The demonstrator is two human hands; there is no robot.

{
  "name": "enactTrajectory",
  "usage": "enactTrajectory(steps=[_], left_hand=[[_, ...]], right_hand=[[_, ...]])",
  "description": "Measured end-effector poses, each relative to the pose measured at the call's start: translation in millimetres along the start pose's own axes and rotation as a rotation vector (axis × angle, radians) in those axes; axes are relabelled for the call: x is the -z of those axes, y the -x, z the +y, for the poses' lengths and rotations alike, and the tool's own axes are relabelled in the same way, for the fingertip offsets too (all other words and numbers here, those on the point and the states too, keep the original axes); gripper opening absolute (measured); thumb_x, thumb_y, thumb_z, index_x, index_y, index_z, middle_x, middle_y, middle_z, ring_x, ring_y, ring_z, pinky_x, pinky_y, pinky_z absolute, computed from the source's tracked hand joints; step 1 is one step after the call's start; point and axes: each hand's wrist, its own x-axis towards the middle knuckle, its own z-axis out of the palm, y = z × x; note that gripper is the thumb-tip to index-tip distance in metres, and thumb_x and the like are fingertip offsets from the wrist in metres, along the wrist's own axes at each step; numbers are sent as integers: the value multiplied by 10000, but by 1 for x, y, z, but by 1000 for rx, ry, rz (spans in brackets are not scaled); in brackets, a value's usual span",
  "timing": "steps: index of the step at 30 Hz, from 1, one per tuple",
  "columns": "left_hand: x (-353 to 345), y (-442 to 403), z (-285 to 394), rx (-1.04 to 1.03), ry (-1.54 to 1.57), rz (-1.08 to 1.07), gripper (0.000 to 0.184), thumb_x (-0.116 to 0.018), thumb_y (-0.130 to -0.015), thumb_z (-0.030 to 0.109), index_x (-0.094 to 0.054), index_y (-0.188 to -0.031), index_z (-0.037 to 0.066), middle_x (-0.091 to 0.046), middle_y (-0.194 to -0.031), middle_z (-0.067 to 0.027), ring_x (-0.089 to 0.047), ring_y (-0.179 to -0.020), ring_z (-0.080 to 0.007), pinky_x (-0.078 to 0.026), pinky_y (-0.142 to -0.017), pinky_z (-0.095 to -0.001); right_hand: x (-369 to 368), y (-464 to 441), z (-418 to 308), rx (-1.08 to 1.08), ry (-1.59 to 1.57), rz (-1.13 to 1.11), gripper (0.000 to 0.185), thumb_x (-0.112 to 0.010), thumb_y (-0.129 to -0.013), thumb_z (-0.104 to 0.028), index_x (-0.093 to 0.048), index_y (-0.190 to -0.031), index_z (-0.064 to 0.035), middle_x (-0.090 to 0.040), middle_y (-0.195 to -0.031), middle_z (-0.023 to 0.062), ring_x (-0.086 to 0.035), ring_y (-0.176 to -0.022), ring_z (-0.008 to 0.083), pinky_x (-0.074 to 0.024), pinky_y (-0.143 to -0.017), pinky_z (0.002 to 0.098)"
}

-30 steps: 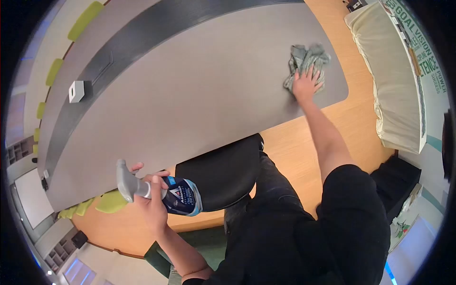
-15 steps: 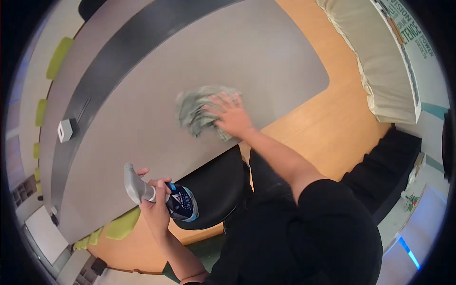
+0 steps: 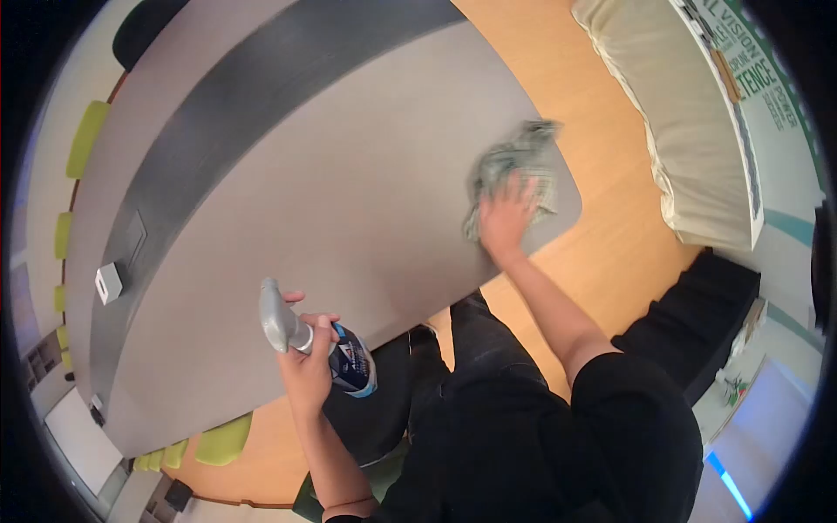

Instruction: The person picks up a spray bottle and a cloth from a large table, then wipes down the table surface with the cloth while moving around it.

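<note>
My left hand [image 3: 307, 370] is wrapped round the neck of a spray bottle [image 3: 352, 362], which has a grey trigger head and a dark blue label. It holds the bottle tilted above the near edge of the long grey table [image 3: 349, 174]. At the table's rounded right end, my right hand [image 3: 507, 218] lies with spread fingers on a crumpled grey-green cloth [image 3: 523, 157], pressing it against the tabletop. The cloth is slightly blurred and reaches beyond the fingers on the far side and to both sides.
A white box [image 3: 109, 283] stands on the dark strip of the table. A black chair [image 3: 370, 410] is at the near edge. Green chairs [image 3: 224, 438] line the table. To the right stand a cream-covered piece of furniture [image 3: 676, 113] and a black-covered one [image 3: 689, 327].
Over the last half second the cloth and my right hand moved back to the table's right end, after an earlier sweep leftward. My left hand keeps the bottle. The view has shifted.
</note>
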Motion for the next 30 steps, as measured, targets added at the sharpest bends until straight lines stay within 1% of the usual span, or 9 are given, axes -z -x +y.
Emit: enactTrajectory(steps=[4, 11, 14, 16, 18, 21, 23, 27, 30], left_hand=[[-20, -12, 2, 13, 4, 20, 476, -653, -1098, 15, -426, -1516, 29, -695, -896, -58, -690, -900, -132, -550, -876, -321], [-43, -21, 0, 101, 19, 93, 482, -677, -1088, 18, -427, -1501, 10, -720, -924, -92, -684, -863, -128, -548, -824, -299], [-31, -30, -8, 181, 22, 110, 466, -651, -1091, 15, -423, -1498, 21, -734, -950, -93, -676, -845, -122, -541, -810, -296], [-33, -34, -12, 183, 21, 142, 480, -685, -1081, 25, -441, -1494, 14, -735, -956, -82, -682, -827, -114, -545, -775, -286], [-34, -35, -14, 175, 66, 164, 483, -689, -1081, 27, -439, -1495, 17, -736, -957, -84, -681, -832, -113, -544, -779, -283], [-37, -36, -16, 151, 102, 201, 484, -690, -1085, 29, -431, -1493, 18, -731, -949, -82, -685, -852, -113, -542, -789, -276], [-33, -38, -20, 157, 120, 218, 479, -685, -1089, 25, -428, -1493, 16, -727, -942, -80, -688, -861, -115, -543, -796, -275], [-30, -33, -15, 196, 33, 234, 454, -670, -1098, 23, -430, -1483, 15, -716, -928, -83, -699, -885, -136, -552, -839, -299], [-25, -22, -18, 194, 43, 269, 455, -664, -1100, 24, -424, -1485, 20, -692, -898, -75, -714, -933, -172, -553, -916, -346]], right_hand=[[43, 4, -120, 625, -348, -203, 700, -736, -985, -476, -548, -1651, -368, -238, -1860, 100, -128, -1704, 485, -181, -1315, 734], [25, -123, -273, 1222, -518, -30, 718, -736, -972, -504, -519, -1654, -448, -320, -1833, 8, -221, -1697, 396, -260, -1317, 674], [-7, -208, -330, 1151, -551, 205, 699, -690, -992, -533, -501, -1660, -456, -407, -1791, 0, -294, -1668, 380, -277, -1309, 658], [25, -271, -327, 772, -414, 205, 632, -643, -1028, -528, -538, -1645, -444, -438, -1779, 35, -333, -1650, 423, -270, -1307, 655], [8, -320, -319, 419, -352, 411, 596, -553, -1090, -555, -570, -1643, -331, -376, -1807, 91, -242, -1675, 472, -242, -1291, 719], [8, -277, -359, 292, -189, 303, 646, -521, -1104, -564, -559, -1656, -230, -348, -1818, 123, -205, -1687, 481, -199, -1306, 734], [33, -211, -393, 721, -301, 229, 652, -554, -1083, -552, -613, -1610, -173, -342, -1822, 122, -191, -1694, 479, -162, -1335, 709], [-6, -137, -455, 1436, -689, 43, 618, -585, -1044, -592, -641, -1585, -297, -388, -1808, 27, -254, -1702, 349, -173, -1369, 619], [18, -223, -456, 1225, -303, 2, 589, -533, -1081, -612, -543, -1642, -431, -351, -1827, 2, -247, -1705, 322, -188, -1370, 610]])
